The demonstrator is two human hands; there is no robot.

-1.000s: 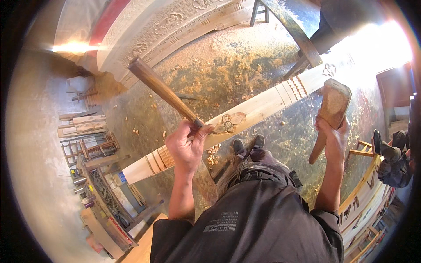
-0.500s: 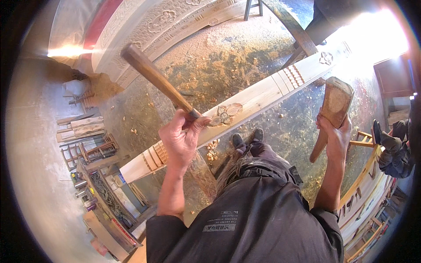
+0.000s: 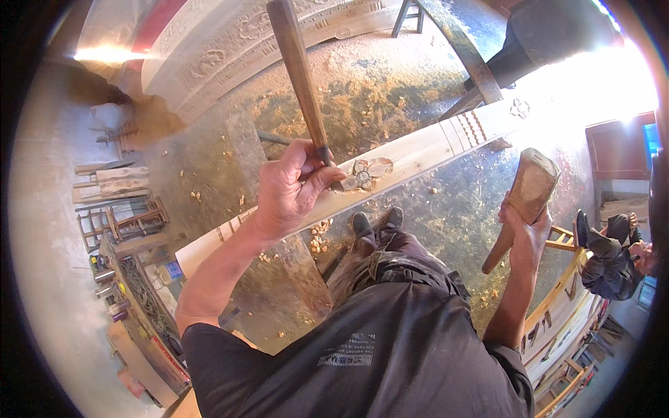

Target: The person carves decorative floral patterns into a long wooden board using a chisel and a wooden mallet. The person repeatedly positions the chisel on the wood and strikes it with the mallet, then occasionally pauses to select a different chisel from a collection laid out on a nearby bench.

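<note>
Pale wooden beam (image 3: 418, 159), one, long, lying aslant across the view; its banded left end is now more covered by the left forearm (image 3: 216, 268) than half a second ago. Mallet (image 3: 533, 181), wooden, one, held clear of the beam at right, handle wrapped by the right hand (image 3: 524, 230) as before. Chisel (image 3: 301, 73), wood-handled, one, pinched low by the left hand (image 3: 296, 184); its handle (earlier leaning well leftward) now stands steeper. Carved flower (image 3: 362, 175), one, on the beam, just beside the chisel's lower end.
</note>
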